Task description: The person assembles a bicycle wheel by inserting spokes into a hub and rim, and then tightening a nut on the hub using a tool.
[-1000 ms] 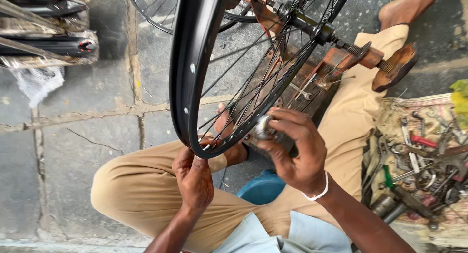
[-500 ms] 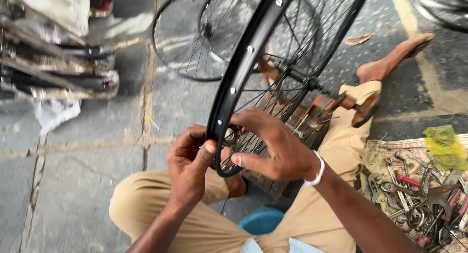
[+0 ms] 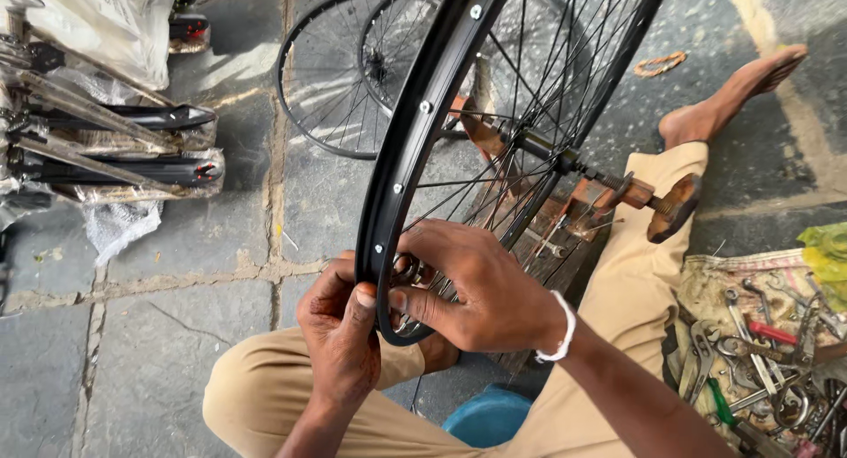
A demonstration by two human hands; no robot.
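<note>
A black bicycle wheel rim [image 3: 422, 114] with thin spokes stands upright in a wooden truing stand [image 3: 578, 211], its axle [image 3: 565, 164] resting across the stand. My left hand [image 3: 340, 330] pinches the rim's lower edge from the left, thumb on the rim. My right hand [image 3: 476, 286], a white band on its wrist, wraps over the rim's inner side among the spokes, fingers closed near a spoke end. What is under the fingertips is hidden.
Two more black spoked wheels [image 3: 353, 70] lie on the stone floor behind. Wrapped black mudguards [image 3: 115, 145] are stacked at left. A cloth with several wrenches and pliers [image 3: 759, 343] lies at right. A blue tub [image 3: 490, 418] sits under my leg; my bare foot [image 3: 732, 96] stretches out.
The view has tilted up and back, showing more floor and wheels. My right hand has shifted from below the rim onto its inner side; the left hand has risen to grip the rim edge.
</note>
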